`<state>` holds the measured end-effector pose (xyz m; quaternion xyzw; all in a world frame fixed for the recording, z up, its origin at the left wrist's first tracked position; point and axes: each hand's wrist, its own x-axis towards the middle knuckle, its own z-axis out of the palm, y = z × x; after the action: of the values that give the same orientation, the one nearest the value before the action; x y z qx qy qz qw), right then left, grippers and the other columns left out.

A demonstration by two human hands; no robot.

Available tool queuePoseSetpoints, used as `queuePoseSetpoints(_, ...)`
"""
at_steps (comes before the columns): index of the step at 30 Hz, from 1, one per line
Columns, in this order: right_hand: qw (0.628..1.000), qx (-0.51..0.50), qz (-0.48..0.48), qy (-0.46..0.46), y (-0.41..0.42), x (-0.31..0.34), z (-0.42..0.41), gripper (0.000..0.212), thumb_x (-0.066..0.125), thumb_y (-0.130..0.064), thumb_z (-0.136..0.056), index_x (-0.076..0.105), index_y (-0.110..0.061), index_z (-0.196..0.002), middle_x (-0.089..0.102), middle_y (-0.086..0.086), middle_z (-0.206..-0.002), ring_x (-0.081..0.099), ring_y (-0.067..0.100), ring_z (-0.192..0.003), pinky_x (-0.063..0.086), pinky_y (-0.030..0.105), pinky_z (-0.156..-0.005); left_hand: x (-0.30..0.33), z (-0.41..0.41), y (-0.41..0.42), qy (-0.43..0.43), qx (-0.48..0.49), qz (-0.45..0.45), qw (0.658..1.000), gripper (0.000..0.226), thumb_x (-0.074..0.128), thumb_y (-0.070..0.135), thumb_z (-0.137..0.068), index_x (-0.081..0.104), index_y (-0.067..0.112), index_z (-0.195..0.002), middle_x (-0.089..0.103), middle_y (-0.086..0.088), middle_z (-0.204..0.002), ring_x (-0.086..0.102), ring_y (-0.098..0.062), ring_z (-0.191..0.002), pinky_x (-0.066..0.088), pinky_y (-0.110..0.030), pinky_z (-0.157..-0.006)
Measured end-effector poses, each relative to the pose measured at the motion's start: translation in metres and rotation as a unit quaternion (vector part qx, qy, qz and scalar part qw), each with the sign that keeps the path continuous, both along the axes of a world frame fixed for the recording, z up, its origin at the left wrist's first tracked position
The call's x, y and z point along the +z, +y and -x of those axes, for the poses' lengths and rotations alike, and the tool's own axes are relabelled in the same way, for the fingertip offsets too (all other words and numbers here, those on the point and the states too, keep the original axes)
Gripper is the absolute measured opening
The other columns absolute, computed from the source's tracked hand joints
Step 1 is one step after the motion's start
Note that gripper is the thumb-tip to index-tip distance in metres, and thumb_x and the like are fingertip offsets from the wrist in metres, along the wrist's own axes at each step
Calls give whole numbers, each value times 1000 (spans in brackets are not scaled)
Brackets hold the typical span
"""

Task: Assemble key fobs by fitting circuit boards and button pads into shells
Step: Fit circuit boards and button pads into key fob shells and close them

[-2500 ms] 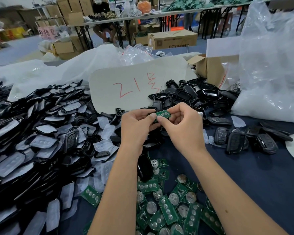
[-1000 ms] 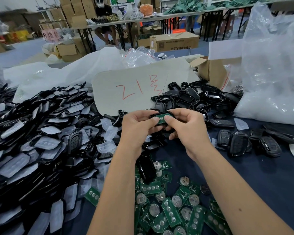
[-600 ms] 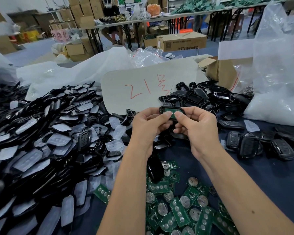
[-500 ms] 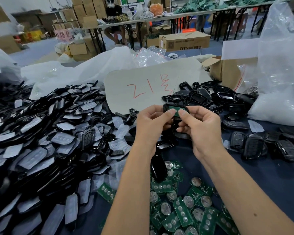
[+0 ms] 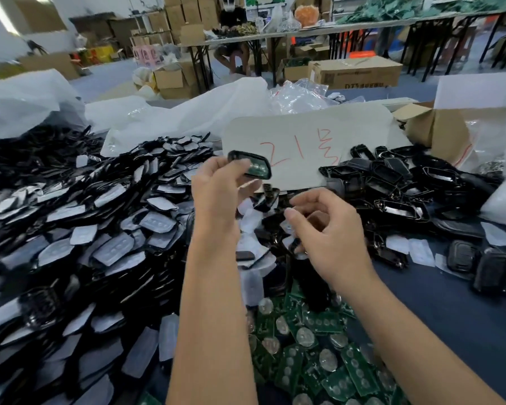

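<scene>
Left hand (image 5: 216,185) now holds the black shell (image 5: 249,164) alone, fingers curled round its near end, lifted in front of the white card with red writing (image 5: 307,144). A green circuit board (image 5: 257,168) shows inside the shell; the frame is motion-blurred, so seating depth cannot be told. A moment ago both hands pinched this shell together over the board. The right hand (image 5: 324,229) has since let go and dropped lower, below and right of the card, fingers loosely curled and holding nothing. Whether its fingertips touch the loose black parts under it cannot be told.

Judgement: board fitting looks finished for this fob, and the right hand is free for the next part, likely a button pad.

Supplies relative to the card: the big heap of black shells with whitish button pads (image 5: 79,229) lies left and below it; a pile of empty black shell frames (image 5: 392,176) sits just right of it; loose green boards with coin cells (image 5: 313,355) lie well below it, between the forearms, on the dark blue bench (image 5: 450,311). Dark finished-looking fobs (image 5: 479,264) lie far right and below. A brown carton (image 5: 438,133) and clear plastic bags (image 5: 295,95) sit behind the card.

Risk: one-handed grip on the shell's end could let an unclipped board slip out.
</scene>
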<state>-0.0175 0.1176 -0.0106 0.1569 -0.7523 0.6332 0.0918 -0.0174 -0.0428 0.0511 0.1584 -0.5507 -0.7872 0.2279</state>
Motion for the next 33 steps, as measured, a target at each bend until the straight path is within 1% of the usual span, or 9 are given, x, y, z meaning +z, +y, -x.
queuePoseSetpoints(4,977,84,-163,110,-54,10,-15,7,75,-23,-94,71,-23,-88,67,-14,-81,60,5,-71,48,17,-69,18,-21,-61,-27,221,-49,974,28,66,4,-88,63,-6,-114,70,-15,-91,62,-18,-56,50,-23,-48)
queuePoseSetpoints(8,946,109,-246,182,-111,19,-21,17,68,-30,-99,73,-14,-101,67,2,-97,61,22,-94,53,41,-82,20,-41,-95,-32,352,-69,933,13,62,8,-90,56,4,-101,58,-13,-94,54,-23,-68,47,-20,-50)
queuePoseSetpoints(11,926,85,-293,221,-144,25,-23,24,67,-33,-99,72,-12,-110,61,6,-109,54,26,-111,54,39,-82,21,-49,-104,-13,376,-92,922,13,60,13,-92,50,9,-101,58,-9,-94,56,-20,-74,47,-18,-52)
queuePoseSetpoints(14,895,59,-360,258,-165,34,-26,23,72,-37,-96,71,-16,-103,56,8,-114,50,27,-116,47,32,-70,22,-49,-103,-12,378,-88,922,11,60,15,-93,53,9,-98,59,-9,-94,58,-19,-75,48,-18,-53)
queuePoseSetpoints(18,861,86,-434,251,-176,40,-27,6,69,-16,-95,70,-14,-101,52,12,-121,47,32,-121,49,36,-71,21,-46,-96,-14,373,-92,923,9,61,10,-91,55,7,-97,60,-11,-91,56,-23,-70,50,-21,-52)
queuePoseSetpoints(24,885,93,-390,235,-167,41,-31,9,60,-14,-97,69,-10,-97,53,9,-116,46,29,-117,45,35,-71,25,-43,-88,-3,349,-112,930,12,61,9,-89,54,9,-99,60,-7,-86,52,-17,-56,49,-20,-53)
queuePoseSetpoints(26,906,65,-362,211,-150,39,-27,13,62,-18,-97,72,-10,-95,53,6,-108,52,26,-107,47,35,-72,30,-41,-77,14,337,-105,936,11,64,6,-88,57,9,-96,63,-8,-87,55,-17,-59,51,-21,-54)
queuePoseSetpoints(30,960,23,-259,103,-81,36,-5,30,65,-24,-99,70,-11,-73,56,4,-88,55,18,-79,35,29,-69,33,-26,-35,33,247,-58,967,19,69,0,-89,61,14,-82,66,-8,-78,54,-13,-50,54,-22,-58)
queuePoseSetpoints(33,986,-49,-158,37,-13,27,18,22,71,-24,-97,79,-11,-82,67,6,-80,60,16,-72,48,36,-72,26,-8,-1,18,164,-26,986,21,73,1,-88,64,16,-76,71,-12,-86,57,-12,-49,56,-24,-58)
